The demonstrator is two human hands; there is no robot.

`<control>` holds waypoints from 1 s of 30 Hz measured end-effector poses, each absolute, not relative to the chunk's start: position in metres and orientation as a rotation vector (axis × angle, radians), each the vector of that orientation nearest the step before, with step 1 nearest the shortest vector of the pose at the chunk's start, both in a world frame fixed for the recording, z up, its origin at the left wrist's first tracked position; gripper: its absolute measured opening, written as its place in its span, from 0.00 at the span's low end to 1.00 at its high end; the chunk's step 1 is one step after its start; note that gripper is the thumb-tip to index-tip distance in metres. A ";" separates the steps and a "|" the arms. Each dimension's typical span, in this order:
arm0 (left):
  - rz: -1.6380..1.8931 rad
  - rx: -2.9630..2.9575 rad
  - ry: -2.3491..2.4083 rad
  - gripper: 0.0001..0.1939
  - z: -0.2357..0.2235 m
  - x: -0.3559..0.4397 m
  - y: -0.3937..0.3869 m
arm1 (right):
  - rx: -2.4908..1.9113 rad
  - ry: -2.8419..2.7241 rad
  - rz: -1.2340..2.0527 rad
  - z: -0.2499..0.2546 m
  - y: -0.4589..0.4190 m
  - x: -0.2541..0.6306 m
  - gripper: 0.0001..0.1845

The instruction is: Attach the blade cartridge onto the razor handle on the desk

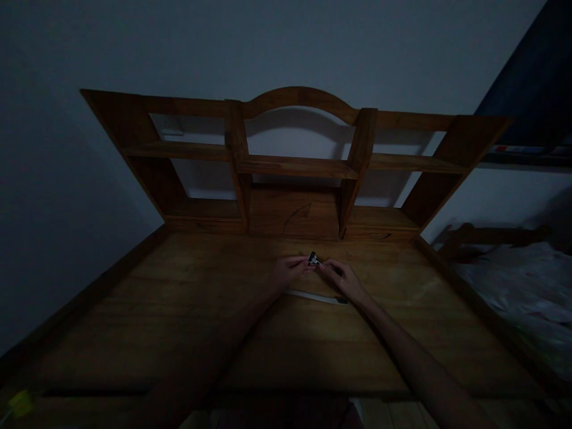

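In the dim head view, a small black and silver object (313,258) is held just above the desk between my two hands; its kind is too small and dark to make out. My left hand (288,271) pinches it from the left with the fingertips. On the other side, my right hand (342,275) has its fingers closed on the right end of the same object. Below the hands lies a long, thin whitish strip-like thing (313,297) with a dark right end, flat on the wooden desk (286,357).
A wooden shelf unit (297,167) with an arched middle stands along the back of the desk, against the wall. Raised edges run along both sides. Whitish plastic-looking material (527,292) lies beyond the right edge. Something yellow (21,404) shows at the lower left.
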State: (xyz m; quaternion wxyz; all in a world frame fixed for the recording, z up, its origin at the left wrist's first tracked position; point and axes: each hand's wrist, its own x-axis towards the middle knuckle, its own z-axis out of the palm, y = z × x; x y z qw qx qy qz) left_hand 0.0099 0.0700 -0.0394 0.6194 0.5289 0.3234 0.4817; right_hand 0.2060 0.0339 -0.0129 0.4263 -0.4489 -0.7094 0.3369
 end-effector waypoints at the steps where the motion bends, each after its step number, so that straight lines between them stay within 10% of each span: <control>1: 1.119 1.227 0.747 0.25 -0.040 0.010 0.070 | -1.125 -1.779 0.843 -0.014 0.034 0.206 0.18; 30: 1.229 1.312 0.832 0.23 -0.029 0.009 0.064 | -1.067 -1.666 1.132 -0.013 0.028 0.205 0.20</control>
